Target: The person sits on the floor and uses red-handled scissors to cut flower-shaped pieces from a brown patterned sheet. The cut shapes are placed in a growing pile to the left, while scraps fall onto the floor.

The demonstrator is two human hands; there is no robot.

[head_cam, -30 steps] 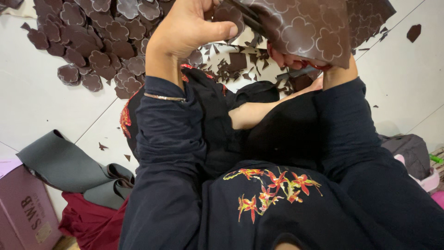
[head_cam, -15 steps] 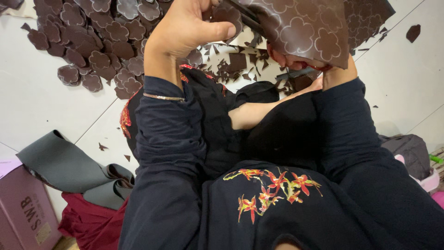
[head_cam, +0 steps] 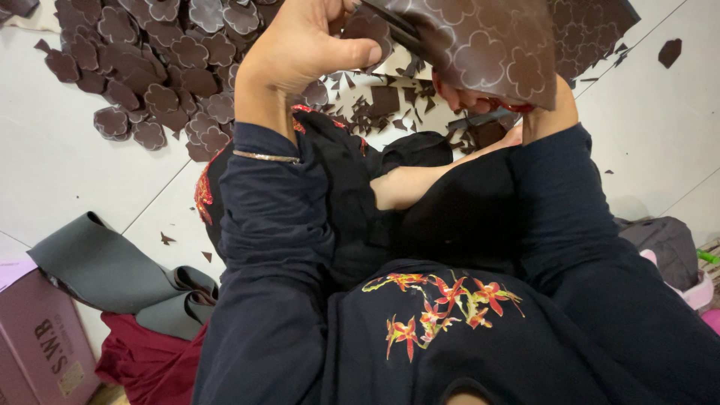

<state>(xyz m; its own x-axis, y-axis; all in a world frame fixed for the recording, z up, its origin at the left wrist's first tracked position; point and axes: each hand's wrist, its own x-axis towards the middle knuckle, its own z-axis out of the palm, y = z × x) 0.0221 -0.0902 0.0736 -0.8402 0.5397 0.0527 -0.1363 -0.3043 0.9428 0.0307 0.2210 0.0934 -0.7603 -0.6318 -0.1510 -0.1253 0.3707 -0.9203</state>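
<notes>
Sitting on a pale tiled floor (head_cam: 67, 172), the person holds a large brown sheet (head_cam: 480, 45) stamped with flower outlines up in front of the chest, and everything else is best placed against that sheet. It is the biggest thing in hand, sloping from the top middle of the view down to the right, its long edge running roughly left to right. To the left of the sheet and beyond it lies a wide heap of cut flower pieces (head_cam: 150, 75) in the same brown, spread over the floor, with small offcut scraps (head_cam: 390, 105) scattered directly below the sheet. Well below and left of the sheet, a grey rolled mat (head_cam: 105, 270) rests beside a pink box (head_cam: 37, 337). The left hand (head_cam: 300, 45) is at the sheet's left edge, fingers curled and thumb pressed across, pinching the material there. The right hand (head_cam: 480, 97) sits under the sheet's lower edge, mostly hidden by it; its fingers appear closed around red-handled scissors (head_cam: 487, 116), though the grip cannot be made out fully. The sheet thus lies between the two hands, the left being the more visible and holding it taut from its end.
</notes>
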